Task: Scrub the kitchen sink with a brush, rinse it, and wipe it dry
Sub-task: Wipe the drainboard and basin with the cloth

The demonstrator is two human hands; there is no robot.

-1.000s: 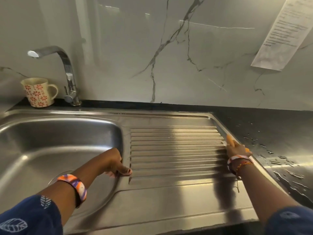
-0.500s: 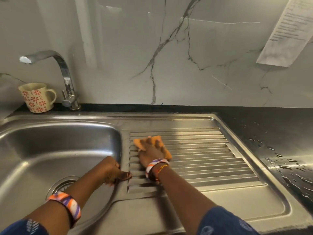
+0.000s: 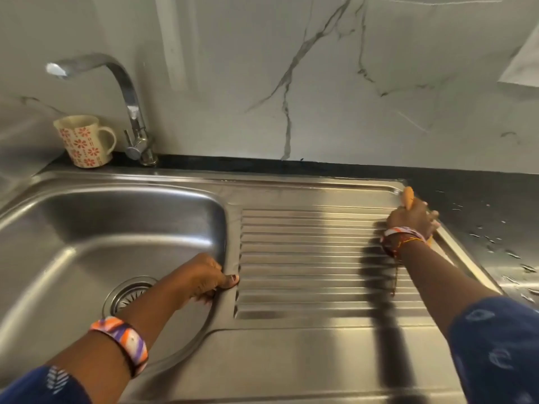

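Two hands were at work on the sink point(image 3: 291, 360), each with its own job. The left hand point(image 3: 204, 277) gripped the ridge between the basin point(image 3: 87, 243) and the ribbed drainboard point(image 3: 306, 258), fingers curled over the edge into the basin and thumb lying on top; it looked like a brace, steadying the body during a long reach. The right hand point(image 3: 412, 220) was stretched to the drainboard's far right corner, pressing an orange cloth point(image 3: 407, 197) against the raised rim where steel met the dark desk point(image 3: 481, 205). Only slivers of cloth showed beyond the fingers, so how it was bunched underneath I could not tell. Judging by the cloth and the absence of any brush in view, this seemed to be the drying stage. Water drops lay on the desk just beyond the rim. Behind the basin stood the tap point(image 3: 128, 106), with no water running that I could see, and a patterned mug point(image 3: 84, 141) beside it.
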